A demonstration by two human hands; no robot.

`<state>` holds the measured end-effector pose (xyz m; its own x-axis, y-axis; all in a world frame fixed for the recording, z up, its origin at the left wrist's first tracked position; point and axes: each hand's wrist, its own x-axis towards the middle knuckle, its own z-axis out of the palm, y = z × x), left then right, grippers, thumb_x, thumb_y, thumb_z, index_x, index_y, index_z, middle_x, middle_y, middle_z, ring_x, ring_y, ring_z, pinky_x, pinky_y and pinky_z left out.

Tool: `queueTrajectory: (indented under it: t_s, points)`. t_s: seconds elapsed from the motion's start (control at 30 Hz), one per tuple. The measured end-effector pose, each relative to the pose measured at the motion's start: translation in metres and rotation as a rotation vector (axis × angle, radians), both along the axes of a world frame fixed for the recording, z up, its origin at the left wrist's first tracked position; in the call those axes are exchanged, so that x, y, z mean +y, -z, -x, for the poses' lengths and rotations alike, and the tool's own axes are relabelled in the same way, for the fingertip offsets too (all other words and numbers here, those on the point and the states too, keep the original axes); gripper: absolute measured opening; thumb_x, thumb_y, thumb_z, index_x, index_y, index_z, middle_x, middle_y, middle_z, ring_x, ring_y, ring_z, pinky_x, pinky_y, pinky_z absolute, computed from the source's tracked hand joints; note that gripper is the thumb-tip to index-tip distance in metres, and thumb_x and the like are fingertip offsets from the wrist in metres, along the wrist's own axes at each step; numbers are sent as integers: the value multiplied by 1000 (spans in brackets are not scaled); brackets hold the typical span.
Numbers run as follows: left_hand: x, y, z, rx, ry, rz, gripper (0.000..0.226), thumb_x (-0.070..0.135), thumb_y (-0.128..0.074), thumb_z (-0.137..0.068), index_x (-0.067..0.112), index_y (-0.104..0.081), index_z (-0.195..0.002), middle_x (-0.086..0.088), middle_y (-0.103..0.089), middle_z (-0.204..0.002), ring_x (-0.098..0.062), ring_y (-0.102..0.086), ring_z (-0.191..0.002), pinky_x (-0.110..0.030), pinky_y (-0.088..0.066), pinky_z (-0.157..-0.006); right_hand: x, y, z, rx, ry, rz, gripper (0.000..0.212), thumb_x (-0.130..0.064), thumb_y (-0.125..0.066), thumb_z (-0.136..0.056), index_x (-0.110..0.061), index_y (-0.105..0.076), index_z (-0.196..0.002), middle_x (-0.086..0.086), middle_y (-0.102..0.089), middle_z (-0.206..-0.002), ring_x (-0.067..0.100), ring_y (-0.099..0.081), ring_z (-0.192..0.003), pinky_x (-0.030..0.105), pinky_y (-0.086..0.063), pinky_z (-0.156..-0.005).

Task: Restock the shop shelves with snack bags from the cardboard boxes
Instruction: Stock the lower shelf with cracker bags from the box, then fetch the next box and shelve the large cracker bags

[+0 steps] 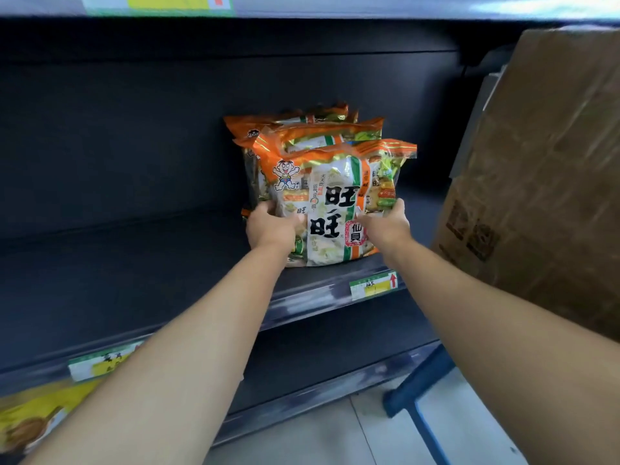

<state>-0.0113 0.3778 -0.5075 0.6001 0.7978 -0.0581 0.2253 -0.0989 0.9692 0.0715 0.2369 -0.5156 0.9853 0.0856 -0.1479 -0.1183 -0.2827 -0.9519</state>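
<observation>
Several orange and white snack bags stand upright in a row on the dark shelf (134,263), one behind the other. The front snack bag (330,196) stands near the shelf's front edge. My left hand (270,226) grips its lower left side. My right hand (385,226) grips its lower right side. Both arms reach forward from the bottom of the view. A large cardboard box (536,179) stands at the right of the shelf, close to the bags.
A price label (372,285) sits on the shelf rail under the bags, another price label (100,364) further left. Yellow snack bags (30,421) lie on the lower shelf at the left. A blue cart frame (419,387) stands on the tiled floor at the lower right.
</observation>
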Motion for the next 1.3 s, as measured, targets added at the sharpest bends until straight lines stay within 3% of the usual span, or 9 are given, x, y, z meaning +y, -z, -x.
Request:
queueTrajectory:
  t_s: [0.1,0.23,0.33,0.47,0.57,0.77,0.93,1.13,1.3]
  points:
    - [-1,-1,2,24,16,-31,47,15,-72,-82,11,-57,-126,-6,-61,-123,-24,-61,-106,-36,-51,-91,1,2,7,-19,25,39,75,-13,-57,-94,-12,-8,-151,11,-34,-149,29,-44,-129,34,-40,-90]
    - [-7,-6,10,117,-11,-92,54,24,-71,-81,8,-48,-127,-12,-48,-132,-31,-51,-118,-44,-47,-98,5,-1,22,-141,146,130,55,-5,-54,-93,-8,-28,-141,13,-44,-135,31,-47,-123,36,-44,-85]
    - [-17,-23,27,172,-37,-116,43,25,-70,-83,10,-46,-116,-10,-41,-129,-30,-49,-117,-44,-47,-96,4,-14,42,-196,182,213,35,-7,-56,-92,-6,-46,-125,12,-52,-123,30,-54,-113,33,-45,-81]
    - [-34,-61,50,231,53,-104,20,24,-66,-86,18,-52,-100,-4,-47,-121,-23,-53,-107,-35,-48,-89,-2,-50,74,-145,75,292,47,-13,-52,-96,-6,-37,-139,10,-44,-139,27,-42,-130,36,-37,-104]
    - [-49,-102,64,269,195,-75,21,22,-64,-87,17,-59,-107,-1,-56,-118,-16,-55,-96,-27,-42,-78,-8,-93,96,-135,23,293,48,-13,-49,-97,-9,-35,-143,9,-42,-142,25,-42,-131,34,-36,-105]
    - [-82,-206,90,322,337,-86,11,22,-66,-85,21,-61,-95,3,-63,-102,-20,-60,-101,-37,-49,-93,-36,-197,143,-156,-19,354,39,-14,-45,-98,-12,-45,-137,7,-45,-137,24,-47,-122,34,-40,-95]
    - [-100,-296,105,328,452,-112,12,18,-66,-85,17,-62,-96,1,-63,-98,-21,-61,-98,-37,-50,-90,-71,-293,172,-259,-92,458,38,-14,-46,-97,-10,-46,-135,5,-44,-139,23,-42,-126,30,-36,-100]
    - [-139,-360,95,374,653,-101,16,20,-67,-86,14,-57,-97,-6,-62,-100,-21,-56,-89,-31,-45,-77,-125,-369,175,-243,72,552,35,-14,-44,-97,-9,-49,-131,8,-48,-135,25,-44,-122,35,-37,-101]
    - [-205,-376,81,479,845,-117,18,23,-67,-86,13,-54,-93,-7,-58,-103,-24,-56,-93,-33,-44,-79,-185,-389,171,-103,231,638,38,-19,-44,-97,-11,-47,-135,9,-49,-136,26,-44,-124,40,-39,-103]
